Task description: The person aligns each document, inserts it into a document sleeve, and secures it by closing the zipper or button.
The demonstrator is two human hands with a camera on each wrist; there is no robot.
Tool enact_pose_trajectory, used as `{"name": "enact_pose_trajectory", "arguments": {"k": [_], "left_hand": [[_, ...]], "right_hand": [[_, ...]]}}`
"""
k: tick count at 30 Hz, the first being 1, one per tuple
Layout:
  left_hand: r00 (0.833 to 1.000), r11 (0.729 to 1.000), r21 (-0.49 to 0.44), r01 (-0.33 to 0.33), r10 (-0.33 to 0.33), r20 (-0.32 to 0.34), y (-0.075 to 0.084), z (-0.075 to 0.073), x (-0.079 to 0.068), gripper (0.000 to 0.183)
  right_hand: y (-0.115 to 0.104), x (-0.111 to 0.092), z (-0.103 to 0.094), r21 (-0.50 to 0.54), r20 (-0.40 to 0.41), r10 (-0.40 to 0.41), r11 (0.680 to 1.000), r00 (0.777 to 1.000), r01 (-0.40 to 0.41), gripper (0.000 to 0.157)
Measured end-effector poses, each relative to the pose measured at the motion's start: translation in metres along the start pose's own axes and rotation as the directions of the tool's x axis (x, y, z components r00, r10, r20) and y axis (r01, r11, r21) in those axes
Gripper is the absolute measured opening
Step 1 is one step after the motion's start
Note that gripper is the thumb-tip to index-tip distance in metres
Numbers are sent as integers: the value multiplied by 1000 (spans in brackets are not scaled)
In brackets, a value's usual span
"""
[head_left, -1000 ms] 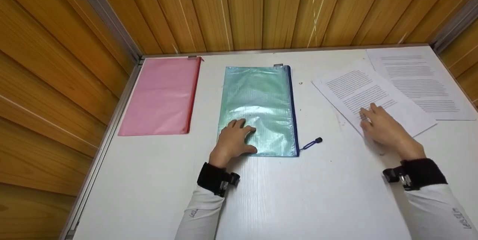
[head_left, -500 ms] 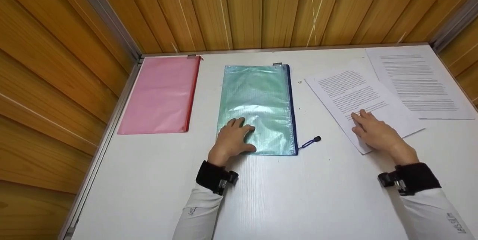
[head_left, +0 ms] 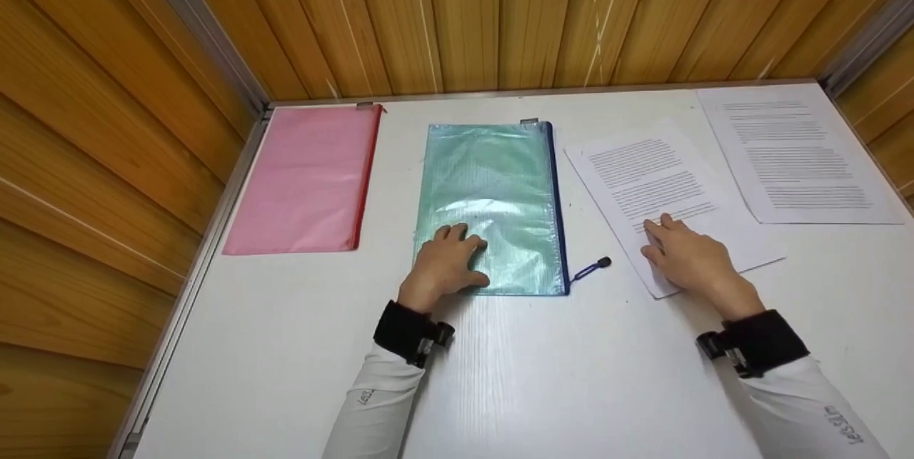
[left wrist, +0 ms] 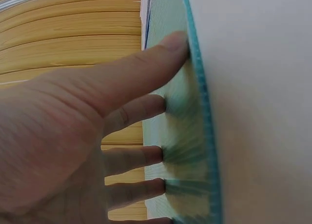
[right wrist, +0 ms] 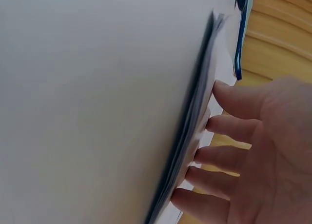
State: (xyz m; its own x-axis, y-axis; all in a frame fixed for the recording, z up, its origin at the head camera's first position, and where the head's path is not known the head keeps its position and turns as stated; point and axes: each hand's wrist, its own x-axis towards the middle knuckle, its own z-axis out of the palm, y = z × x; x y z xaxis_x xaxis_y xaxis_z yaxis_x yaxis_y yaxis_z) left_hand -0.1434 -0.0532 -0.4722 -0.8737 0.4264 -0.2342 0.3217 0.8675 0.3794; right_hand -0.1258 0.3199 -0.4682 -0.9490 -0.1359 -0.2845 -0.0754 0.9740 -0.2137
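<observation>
while the left hand (head_left: 439,266) rests spread: its fingertips and thumb touch the near left part of the green zip pouch (head_left: 489,173); it is relaxed and grasps nothing
right hand (head_left: 689,255): fingertips rest on the near part of a stack of printed sheets (head_left: 643,180); nothing is gripped; the right wrist view shows several page edges together
green pouch: flat in the middle of the desk (head_left: 535,387); blue zipper (head_left: 559,230) along its right side, corded zipper pull (head_left: 591,270) jutting out at the near corner; whether the zipper is undone, i cannot tell
printed stack: just right of the pouch, apart from it, lying askew
other printed pages (head_left: 800,159): at the far right, print up, no hand on them; whether they touch the stack is hard to tell
pink zip pouch (head_left: 303,180): flat at the left, well apart from both hands
done: pouches and papers are laid out on the desk, within reach, i judge
left: papers lie outside both pouches, none clearly showing through the green one; the handling looks nearer its start than its end; what the pink one holds cannot be told
</observation>
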Motion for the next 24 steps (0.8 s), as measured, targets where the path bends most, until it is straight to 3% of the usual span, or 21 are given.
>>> {"name": "enact_pose_trajectory", "arguments": {"k": [4,7,12,18,21,24], "left_hand": [[1000,997,70,27,-26,-10,9,-4,7,48],[999,989,146,15,-8,-53,20,-4,14,42],[985,976,193,-101,125,-115,46,-2,29,36],[946,939,254,-233,279,-163,77,3,49,32],[934,922,282,-266,319,-161,90,9,59,32],[935,913,298,-278,328,-132,101,15,68,36]], "right_hand": [[-12,0,2,-23,-11,4,1000,1000,-5,56],[-17,-1,2,-28,-14,-7,1000,1000,6,55],[-11,-1,-3,28,-54,-28,999,998,29,51],[11,-1,-10,109,-105,-4,994,994,16,49],[23,-1,-13,121,-84,27,992,996,-17,52],[34,0,-15,127,-46,64,990,997,-57,56]]}}
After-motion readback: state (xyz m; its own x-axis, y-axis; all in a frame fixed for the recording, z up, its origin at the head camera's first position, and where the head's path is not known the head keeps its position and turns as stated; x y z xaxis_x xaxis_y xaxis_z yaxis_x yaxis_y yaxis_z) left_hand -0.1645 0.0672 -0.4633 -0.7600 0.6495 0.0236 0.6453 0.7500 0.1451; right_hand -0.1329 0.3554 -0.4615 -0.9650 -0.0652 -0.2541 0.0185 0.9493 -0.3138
